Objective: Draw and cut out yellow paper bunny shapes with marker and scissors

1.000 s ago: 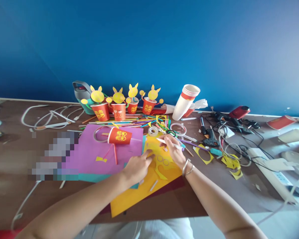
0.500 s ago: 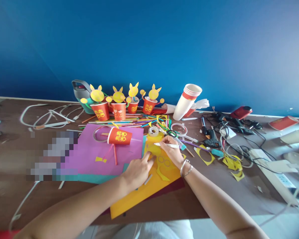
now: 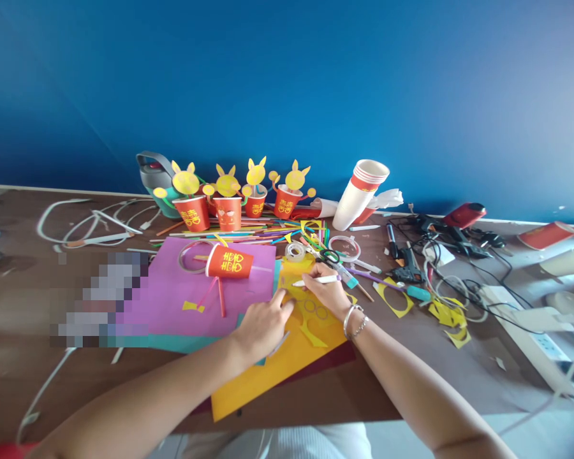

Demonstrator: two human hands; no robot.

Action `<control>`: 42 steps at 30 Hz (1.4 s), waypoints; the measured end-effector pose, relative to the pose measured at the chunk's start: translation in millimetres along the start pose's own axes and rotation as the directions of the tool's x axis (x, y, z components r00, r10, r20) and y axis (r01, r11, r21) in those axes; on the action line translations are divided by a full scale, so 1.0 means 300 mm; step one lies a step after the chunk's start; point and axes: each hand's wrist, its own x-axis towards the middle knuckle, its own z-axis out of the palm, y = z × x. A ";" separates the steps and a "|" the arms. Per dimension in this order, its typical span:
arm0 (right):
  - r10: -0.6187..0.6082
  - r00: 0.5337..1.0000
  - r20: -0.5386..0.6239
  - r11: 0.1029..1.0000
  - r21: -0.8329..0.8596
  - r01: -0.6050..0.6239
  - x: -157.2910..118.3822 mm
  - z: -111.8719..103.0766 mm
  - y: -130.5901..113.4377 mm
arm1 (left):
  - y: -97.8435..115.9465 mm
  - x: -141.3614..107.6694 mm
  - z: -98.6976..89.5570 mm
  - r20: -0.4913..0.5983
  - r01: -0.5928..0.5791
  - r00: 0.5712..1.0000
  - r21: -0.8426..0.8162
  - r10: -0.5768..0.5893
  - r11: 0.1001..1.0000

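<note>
Two hands [image 3: 264, 326]; one held marker [image 3: 326, 279]; four rabbit cups [image 3: 286, 202].

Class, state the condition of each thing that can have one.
Red paper cup on purple paper: on its side
Red paper cups with yellow paper rabbit faces: upright
White paper cups: stacked
Teal bottle, grey lid: upright
White pen: in right hand
Yellow paper sheet: flat, drawn on

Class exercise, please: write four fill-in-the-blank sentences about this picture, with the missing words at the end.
1. The white pen is held in the person's ____ hand.
2. The wall behind the table is ____.
3. Exactly ____ cups bear yellow faces with pointed ears.
4. One red cup lies on its side on the ____ sheet.

Missing words: right; blue; four; purple.
</note>
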 end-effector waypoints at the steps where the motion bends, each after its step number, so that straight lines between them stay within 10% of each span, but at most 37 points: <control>1: 0.002 1.000 0.003 1.000 0.000 -0.002 0.000 0.001 -0.001 | 0.000 0.000 0.002 0.001 0.002 1.000 -0.008 -0.002 1.000; 42: -0.053 0.999 0.007 0.998 -0.039 0.053 -0.004 -0.003 0.002 | 0.000 0.003 -0.001 0.020 0.011 1.000 0.004 -0.011 1.000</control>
